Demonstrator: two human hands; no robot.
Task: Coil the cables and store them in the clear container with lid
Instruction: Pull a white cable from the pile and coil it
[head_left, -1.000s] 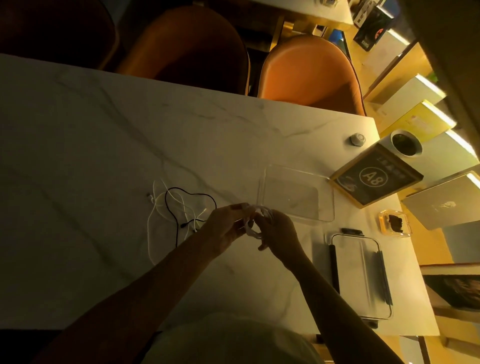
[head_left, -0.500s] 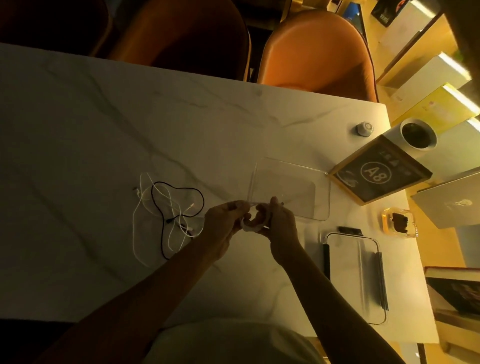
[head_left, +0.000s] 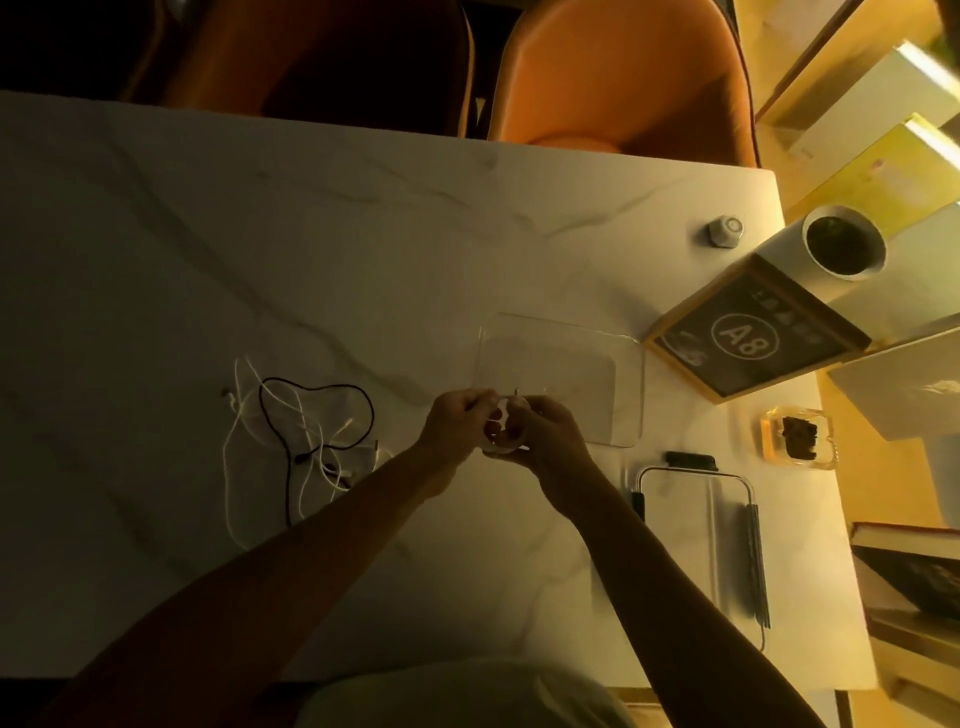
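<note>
Since the earlier frames: both hands have stayed together over the table's near middle, coil slightly tighter; camera view has drifted, loose cables unmoved.

Item: white cable coil (head_left: 500, 435), a small ring held between both hands, just beside the near-left corner of the clear container (head_left: 621, 374), which stands open on the marble table (head_left: 260, 249). Lid (head_left: 696, 540) lies apart, near right.

Item: loose cables (head_left: 306, 431), one black and several white, tangled on the table left of the hands, not yet coiled.

Left hand (head_left: 457, 423): fingers curled, pinching the coil's left side. Right hand (head_left: 545, 434): fingers curled round the coil's right side, thumb on top. Both forearms reach forward and converge; wrists raised off the surface.

Handling note, as judgement: keep the loops pinched together while tucking the free end, so the ring does not spring open before it goes into the container.
</note>
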